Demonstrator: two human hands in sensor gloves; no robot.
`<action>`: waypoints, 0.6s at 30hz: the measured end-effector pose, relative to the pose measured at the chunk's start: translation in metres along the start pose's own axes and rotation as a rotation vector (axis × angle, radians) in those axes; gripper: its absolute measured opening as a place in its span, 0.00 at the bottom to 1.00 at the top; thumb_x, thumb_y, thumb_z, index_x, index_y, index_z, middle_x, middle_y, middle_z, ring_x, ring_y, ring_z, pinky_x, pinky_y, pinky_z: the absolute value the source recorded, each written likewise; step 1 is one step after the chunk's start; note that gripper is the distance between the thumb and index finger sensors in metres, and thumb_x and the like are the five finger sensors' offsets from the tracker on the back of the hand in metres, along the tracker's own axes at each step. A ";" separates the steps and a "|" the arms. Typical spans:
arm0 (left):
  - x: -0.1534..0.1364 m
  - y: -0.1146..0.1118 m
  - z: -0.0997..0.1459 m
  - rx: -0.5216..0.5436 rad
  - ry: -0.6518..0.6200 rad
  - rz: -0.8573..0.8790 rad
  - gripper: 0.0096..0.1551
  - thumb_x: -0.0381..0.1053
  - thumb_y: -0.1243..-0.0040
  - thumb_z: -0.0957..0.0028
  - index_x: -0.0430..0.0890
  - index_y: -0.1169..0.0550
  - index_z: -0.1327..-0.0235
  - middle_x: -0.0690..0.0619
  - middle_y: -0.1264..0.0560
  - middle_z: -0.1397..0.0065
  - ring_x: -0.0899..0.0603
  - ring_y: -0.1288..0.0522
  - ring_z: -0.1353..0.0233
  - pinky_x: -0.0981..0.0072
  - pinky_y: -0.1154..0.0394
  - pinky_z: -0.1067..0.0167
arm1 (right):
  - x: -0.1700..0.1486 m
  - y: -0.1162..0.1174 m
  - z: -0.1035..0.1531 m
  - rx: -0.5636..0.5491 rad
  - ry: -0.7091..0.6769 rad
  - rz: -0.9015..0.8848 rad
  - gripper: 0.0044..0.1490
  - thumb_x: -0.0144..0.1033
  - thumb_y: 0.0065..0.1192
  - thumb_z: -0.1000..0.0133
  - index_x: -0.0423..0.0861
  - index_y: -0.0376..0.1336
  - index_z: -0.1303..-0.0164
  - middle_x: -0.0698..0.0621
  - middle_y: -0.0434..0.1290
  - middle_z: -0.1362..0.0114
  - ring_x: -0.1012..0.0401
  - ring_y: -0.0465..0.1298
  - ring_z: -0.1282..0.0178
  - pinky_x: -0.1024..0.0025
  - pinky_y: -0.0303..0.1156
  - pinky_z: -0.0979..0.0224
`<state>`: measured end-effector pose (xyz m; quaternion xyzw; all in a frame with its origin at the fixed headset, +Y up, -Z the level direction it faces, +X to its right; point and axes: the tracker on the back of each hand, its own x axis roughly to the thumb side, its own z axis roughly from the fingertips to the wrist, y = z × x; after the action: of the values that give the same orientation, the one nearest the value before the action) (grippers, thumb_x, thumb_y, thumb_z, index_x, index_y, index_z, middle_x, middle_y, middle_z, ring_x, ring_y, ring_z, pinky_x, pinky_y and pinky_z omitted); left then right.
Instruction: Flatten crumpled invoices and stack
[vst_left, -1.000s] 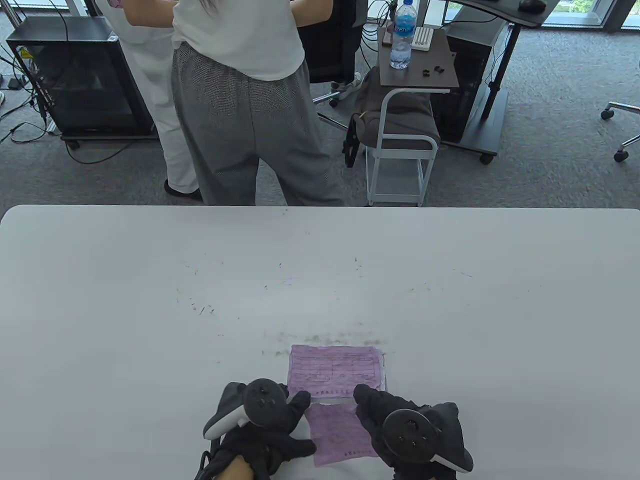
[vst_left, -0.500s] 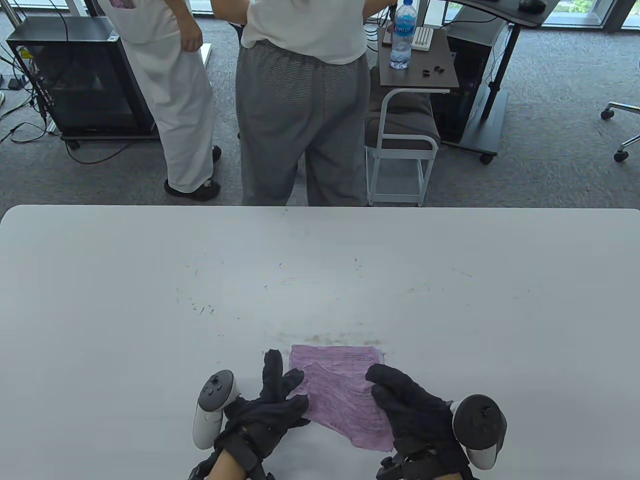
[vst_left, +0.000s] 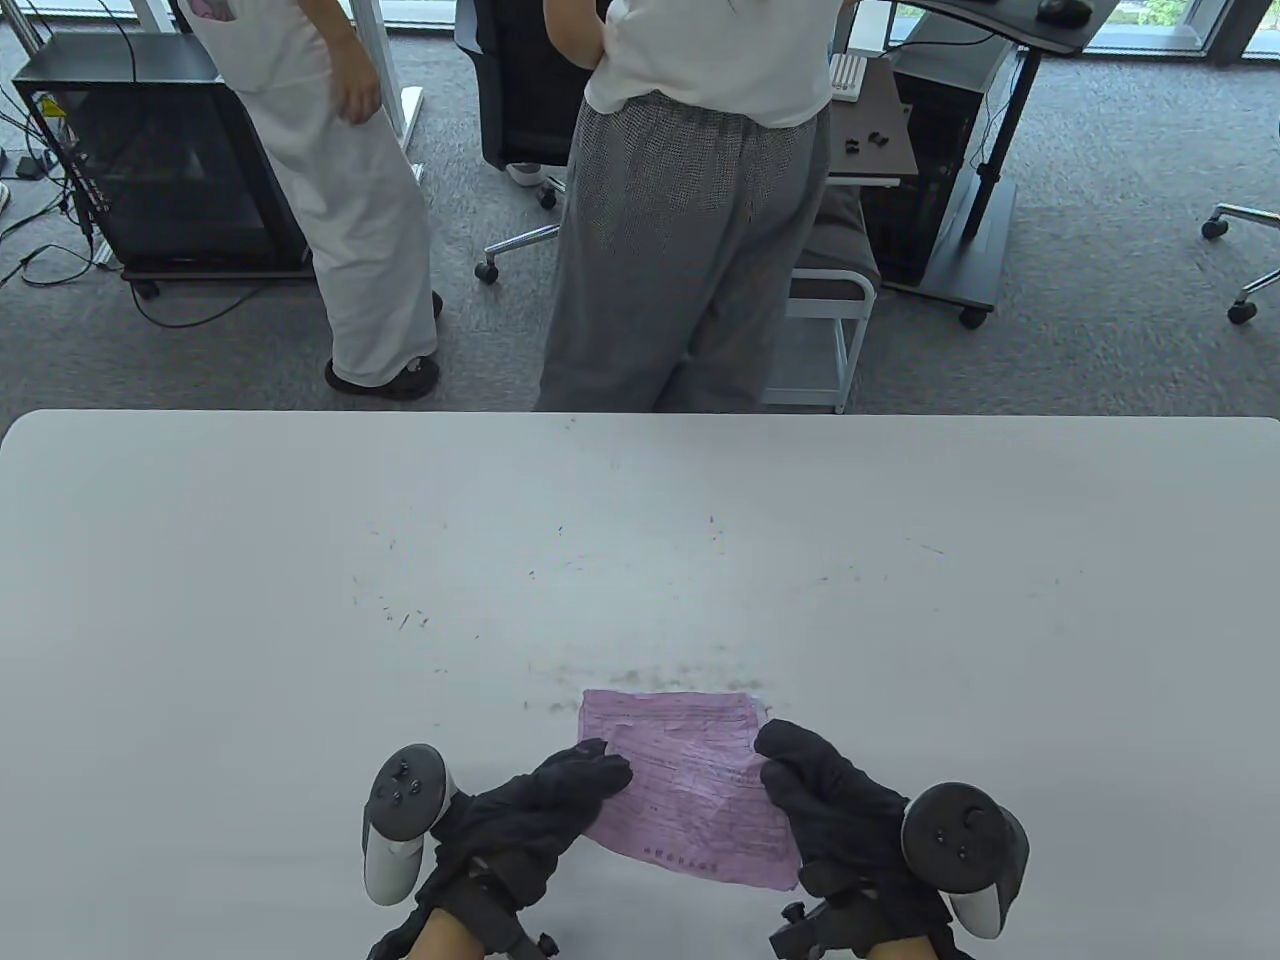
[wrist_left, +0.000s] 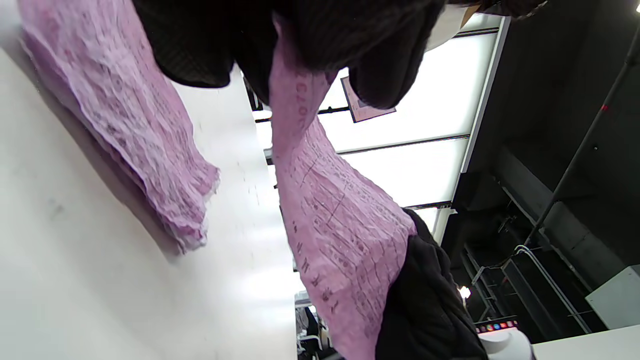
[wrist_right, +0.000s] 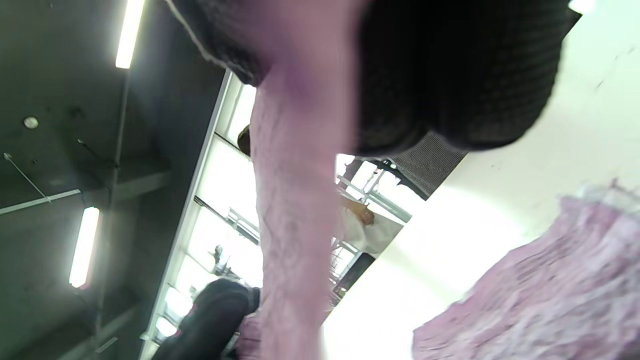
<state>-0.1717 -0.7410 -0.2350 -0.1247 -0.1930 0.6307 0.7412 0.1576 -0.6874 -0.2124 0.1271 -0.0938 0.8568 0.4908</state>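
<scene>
Pink invoice (vst_left: 690, 810) now carried fwd over stack (vst_left: 670, 710) on bench (vst_left: 300, 560) (was nearer you). Left hand (vst_left: 545, 810), right hand (vst_left: 830, 810) pinching edges. Lower, align w/ stack.

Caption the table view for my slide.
Both gloved hands hold a wrinkled pink paper invoice above the pink stack.

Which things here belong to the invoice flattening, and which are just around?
Job:
held invoice, pinched by left hand and right hand
invoice stack beneath
table

Not the job:
two bystanders
side cart
office chair
</scene>
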 end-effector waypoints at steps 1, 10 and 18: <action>0.002 0.001 0.001 0.012 0.006 -0.048 0.20 0.33 0.41 0.39 0.49 0.19 0.37 0.39 0.34 0.23 0.43 0.23 0.34 0.44 0.26 0.33 | 0.000 0.000 0.000 0.001 0.004 0.022 0.26 0.32 0.62 0.43 0.41 0.62 0.35 0.45 0.78 0.47 0.54 0.82 0.57 0.58 0.83 0.54; 0.028 0.002 -0.002 0.032 0.013 -0.334 0.26 0.33 0.44 0.40 0.36 0.29 0.27 0.36 0.38 0.24 0.36 0.26 0.33 0.36 0.30 0.36 | 0.029 0.009 -0.016 0.078 0.091 0.352 0.30 0.27 0.64 0.43 0.38 0.59 0.31 0.39 0.76 0.42 0.49 0.81 0.52 0.53 0.81 0.51; 0.025 -0.007 -0.024 -0.065 0.139 -0.518 0.30 0.41 0.47 0.36 0.34 0.35 0.22 0.35 0.45 0.21 0.27 0.33 0.28 0.31 0.35 0.35 | 0.020 0.030 -0.057 0.214 0.118 0.632 0.33 0.27 0.66 0.44 0.38 0.57 0.29 0.39 0.74 0.40 0.49 0.80 0.50 0.52 0.81 0.49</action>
<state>-0.1521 -0.7166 -0.2501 -0.1379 -0.1875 0.4033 0.8850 0.1149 -0.6695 -0.2612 0.0924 -0.0096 0.9775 0.1894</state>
